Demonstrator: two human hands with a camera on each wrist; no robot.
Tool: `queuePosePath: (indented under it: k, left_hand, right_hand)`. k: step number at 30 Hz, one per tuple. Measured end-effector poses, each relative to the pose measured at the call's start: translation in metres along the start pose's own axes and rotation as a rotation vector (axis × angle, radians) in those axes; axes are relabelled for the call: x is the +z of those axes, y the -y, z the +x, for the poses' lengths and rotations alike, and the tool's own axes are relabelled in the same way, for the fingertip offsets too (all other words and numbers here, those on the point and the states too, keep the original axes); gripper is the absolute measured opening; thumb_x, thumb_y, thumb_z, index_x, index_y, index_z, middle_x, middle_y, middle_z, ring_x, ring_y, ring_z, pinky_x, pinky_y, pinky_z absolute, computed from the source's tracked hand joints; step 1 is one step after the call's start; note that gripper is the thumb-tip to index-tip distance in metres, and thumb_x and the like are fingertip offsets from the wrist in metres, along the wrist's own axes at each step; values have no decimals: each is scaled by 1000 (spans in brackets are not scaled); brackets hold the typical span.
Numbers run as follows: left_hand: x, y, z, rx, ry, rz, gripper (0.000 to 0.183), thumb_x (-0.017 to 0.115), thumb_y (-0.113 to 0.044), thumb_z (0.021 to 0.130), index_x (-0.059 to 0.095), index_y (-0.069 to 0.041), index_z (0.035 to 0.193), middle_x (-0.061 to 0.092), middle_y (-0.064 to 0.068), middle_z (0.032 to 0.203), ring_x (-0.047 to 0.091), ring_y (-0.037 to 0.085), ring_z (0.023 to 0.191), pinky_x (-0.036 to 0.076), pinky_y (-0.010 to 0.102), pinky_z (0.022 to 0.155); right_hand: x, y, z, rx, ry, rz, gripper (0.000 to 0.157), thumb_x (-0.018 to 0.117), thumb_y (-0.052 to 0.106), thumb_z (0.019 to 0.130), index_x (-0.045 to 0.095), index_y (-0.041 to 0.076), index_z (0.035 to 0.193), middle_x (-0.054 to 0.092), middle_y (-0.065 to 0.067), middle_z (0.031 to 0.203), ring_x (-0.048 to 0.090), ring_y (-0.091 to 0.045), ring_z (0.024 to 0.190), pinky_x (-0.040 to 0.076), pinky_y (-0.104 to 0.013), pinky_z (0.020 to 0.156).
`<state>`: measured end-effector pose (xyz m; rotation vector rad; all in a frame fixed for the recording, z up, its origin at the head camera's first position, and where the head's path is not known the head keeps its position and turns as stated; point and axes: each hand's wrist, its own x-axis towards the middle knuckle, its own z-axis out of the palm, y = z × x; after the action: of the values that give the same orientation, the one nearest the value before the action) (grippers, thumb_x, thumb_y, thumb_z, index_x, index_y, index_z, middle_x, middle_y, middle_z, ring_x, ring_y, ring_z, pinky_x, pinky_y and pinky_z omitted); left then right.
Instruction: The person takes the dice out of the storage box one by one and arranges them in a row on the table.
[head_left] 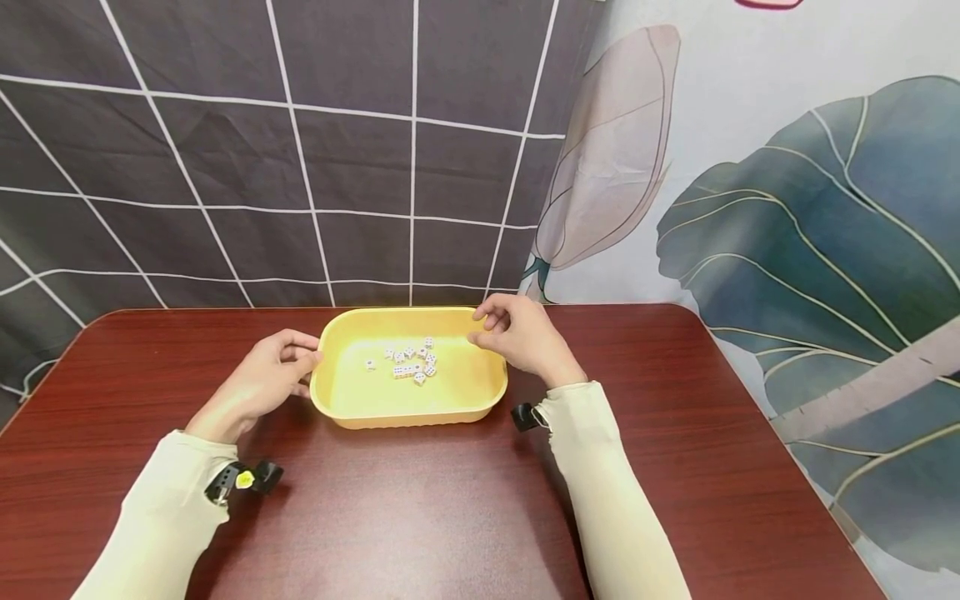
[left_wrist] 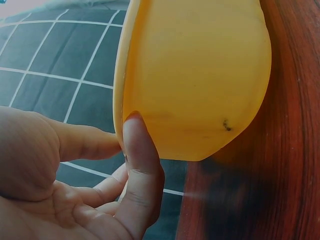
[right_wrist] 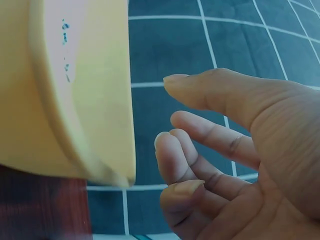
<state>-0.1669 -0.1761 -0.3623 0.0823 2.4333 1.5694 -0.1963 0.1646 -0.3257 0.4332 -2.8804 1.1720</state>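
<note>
A yellow tray (head_left: 360,396) with rounded ends and a raised rim is at the far side of the table. Small white dice (head_left: 408,371) with dark pips lie inside, most of them clustered near the middle. My left hand (head_left: 262,379) pinches the tray's left end at the rim; in the left wrist view one digit lies against the yellow wall (left_wrist: 200,75) and another is at the rim's edge. By the tray's right end, my right hand (head_left: 525,335) holds nothing. Its relaxed fingers (right_wrist: 172,157) stand a little apart from the rim in the right wrist view.
The reddish-brown table (head_left: 390,508) stretches toward me and to both sides of the tray. Directly behind it hangs a dark cloth (head_left: 360,175) with a white grid. A leaf-printed curtain (head_left: 765,225) borders the table's right side.
</note>
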Motion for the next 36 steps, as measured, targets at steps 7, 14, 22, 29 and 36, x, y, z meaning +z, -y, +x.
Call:
queuePosePath:
  k: [7,14,22,29,36]
  left_hand:
    - [0,1,0,-2,0,4,38,50,-11,106,43,12,135,65,13,103,65,10,76,60,25,67]
    - [0,0,-1,-9,2,5,39,51,-11,106,43,12,135,65,13,103,65,10,74,60,24,66]
    - [0,-2,-2,2,1,-7,36,50,-9,105,43,14,133,64,12,100,65,9,73,60,25,66]
    - [1,-3,-2,-1,-2,-8,36,50,-10,105,43,13,133,64,14,101,65,10,73,60,25,66]
    - [1,-3,-2,3,-1,-11,37,50,-9,105,43,13,133,64,16,104,64,9,74,60,25,66]
  right_hand:
    - [15,9,2,-22,17,-19,22,83,14,82,73,8,101,64,-5,86,59,-14,74,49,-23,68]
    - [32,16,4,-59,54,-55,24,83,12,82,73,4,102,65,-7,85,58,-13,72,49,-21,69]
    - [48,16,7,-54,106,-83,22,80,6,82,73,2,102,62,-5,83,55,-13,74,46,-22,69]
    - [57,14,7,-73,198,-137,19,71,-2,85,74,6,102,64,-4,80,53,-10,71,44,-19,64]
    - [64,14,6,-83,222,-206,26,67,-7,81,76,11,99,62,1,76,52,-9,68,41,-19,61]
